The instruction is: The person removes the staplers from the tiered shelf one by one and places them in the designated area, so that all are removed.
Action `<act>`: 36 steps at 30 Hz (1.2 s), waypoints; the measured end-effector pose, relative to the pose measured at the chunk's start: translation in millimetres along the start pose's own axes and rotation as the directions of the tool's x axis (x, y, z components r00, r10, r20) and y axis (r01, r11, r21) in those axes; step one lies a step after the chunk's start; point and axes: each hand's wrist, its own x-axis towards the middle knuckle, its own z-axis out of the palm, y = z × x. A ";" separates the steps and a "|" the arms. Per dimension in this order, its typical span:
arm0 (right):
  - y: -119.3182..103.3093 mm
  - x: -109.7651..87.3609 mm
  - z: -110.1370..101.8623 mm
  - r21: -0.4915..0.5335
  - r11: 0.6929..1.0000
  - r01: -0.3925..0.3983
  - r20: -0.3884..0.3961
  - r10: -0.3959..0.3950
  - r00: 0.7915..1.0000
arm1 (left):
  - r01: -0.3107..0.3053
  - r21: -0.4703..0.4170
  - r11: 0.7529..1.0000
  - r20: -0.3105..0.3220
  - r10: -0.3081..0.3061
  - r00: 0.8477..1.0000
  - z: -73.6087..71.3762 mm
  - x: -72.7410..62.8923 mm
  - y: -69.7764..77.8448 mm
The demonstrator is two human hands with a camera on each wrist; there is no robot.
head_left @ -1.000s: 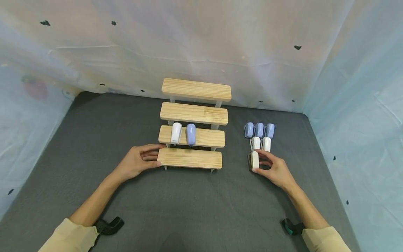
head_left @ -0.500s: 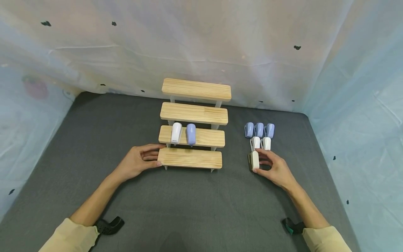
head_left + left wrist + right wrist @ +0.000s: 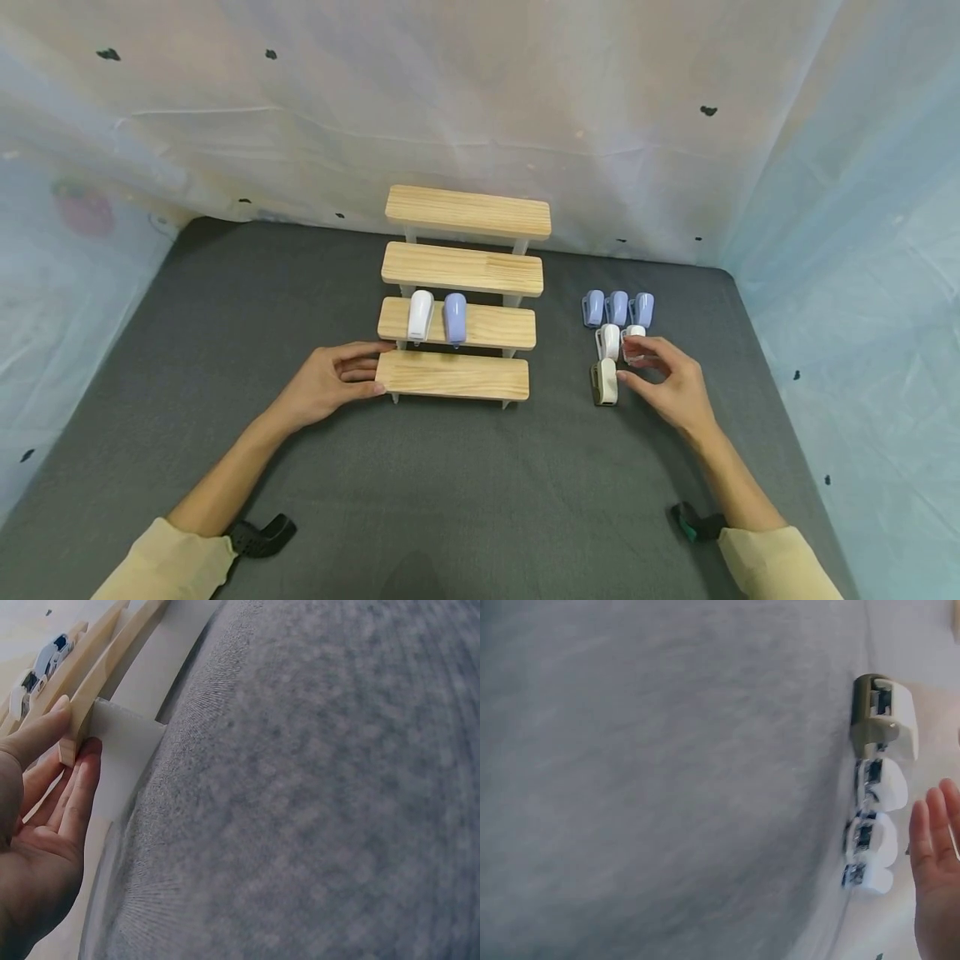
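My left hand (image 3: 330, 387) holds the left end of the lowest board of a wooden stepped rack (image 3: 452, 375); in the left wrist view, the hand's thumb and fingers are on opposite faces of the board (image 3: 79, 724). On the board above stand a white mini stapler (image 3: 420, 317) and a blue mini stapler (image 3: 454, 318). My right hand (image 3: 671, 387) hovers, fingers loosely bent and holding nothing, beside a cream mini stapler (image 3: 607, 382) with an olive base. Its fingertips partly cover a white mini stapler (image 3: 634, 332). In the right wrist view, the cream stapler (image 3: 885, 716) stands apart from the fingers.
Behind the cream stapler stand another white stapler (image 3: 608, 340) and a row of blue staplers (image 3: 617, 308). Dark grey cloth (image 3: 465, 500) covers the table. A pale curtain (image 3: 480, 100) closes off the back and both sides.
My right hand has let go of the cream stapler and shifted slightly right and back from it. The stapler stays in place. My left hand has not moved.
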 end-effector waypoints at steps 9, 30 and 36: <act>-7.8 19.1 8.1 0.065 0.992 0.111 -0.123 -0.102 0.987 | 0.005 0.002 1.000 0.001 -0.005 1.000 -0.6 1.2 0.9; -32.1 57.4 38.4 0.194 0.951 0.240 -0.058 -0.233 0.971 | 0.017 0.023 1.000 -0.004 -0.017 1.000 0.5 0.8 2.7; -44.6 66.0 44.0 0.216 0.950 0.226 -0.014 -0.229 0.973 | 0.018 0.025 1.000 -0.006 -0.017 1.000 0.3 -0.5 3.3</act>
